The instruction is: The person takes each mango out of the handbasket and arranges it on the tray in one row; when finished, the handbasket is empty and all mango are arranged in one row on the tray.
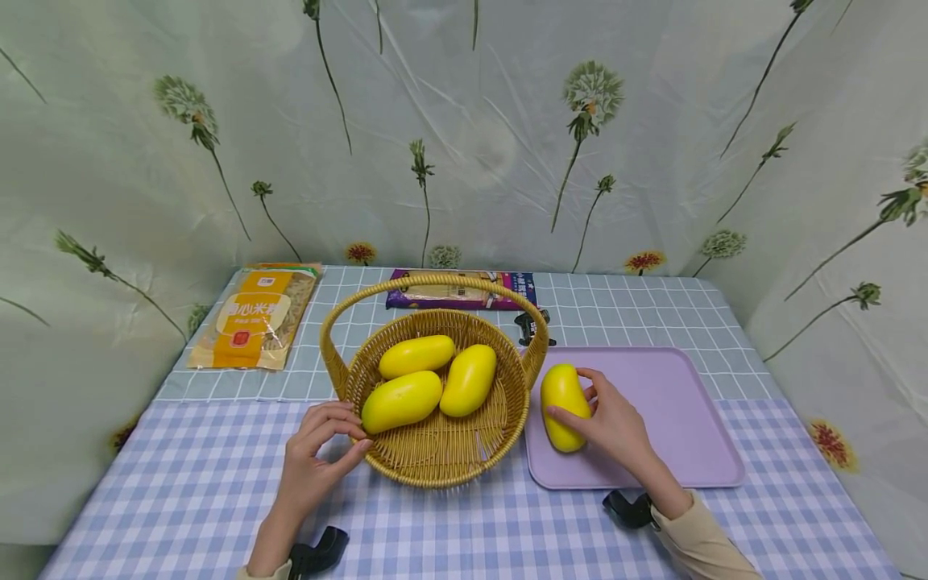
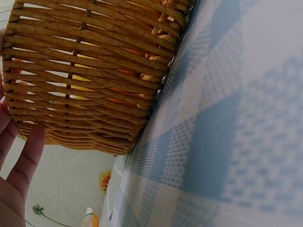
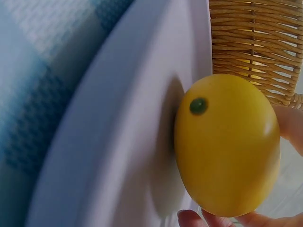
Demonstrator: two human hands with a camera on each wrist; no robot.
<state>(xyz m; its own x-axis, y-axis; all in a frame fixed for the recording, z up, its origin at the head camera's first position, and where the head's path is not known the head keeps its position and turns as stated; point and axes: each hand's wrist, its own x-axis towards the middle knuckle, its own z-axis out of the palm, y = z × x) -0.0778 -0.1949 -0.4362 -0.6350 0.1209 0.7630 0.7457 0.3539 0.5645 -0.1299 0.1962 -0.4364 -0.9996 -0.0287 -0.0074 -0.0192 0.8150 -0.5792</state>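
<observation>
A yellow mango [image 1: 563,407] is in my right hand [image 1: 616,419], held between thumb and fingers over the left part of a purple tray [image 1: 652,419]. In the right wrist view the same mango [image 3: 227,146] shows a green stem spot, close to the tray's surface. My left hand [image 1: 315,455] grips the left rim of a woven basket [image 1: 435,471] with fingers and thumb. Three more mangoes, one at the back [image 1: 416,357], one in front [image 1: 402,401] and one at the right [image 1: 468,381], lie inside the basket. The left wrist view shows the basket's woven side [image 2: 85,85] above the cloth.
The basket's tall handle [image 1: 435,279] arches over it. Behind stand a purple snack package [image 1: 464,300] and a small black object [image 1: 532,328]. An orange food bag [image 1: 254,318] lies at the back left. A checkered cloth [image 1: 471,540] covers the table's front.
</observation>
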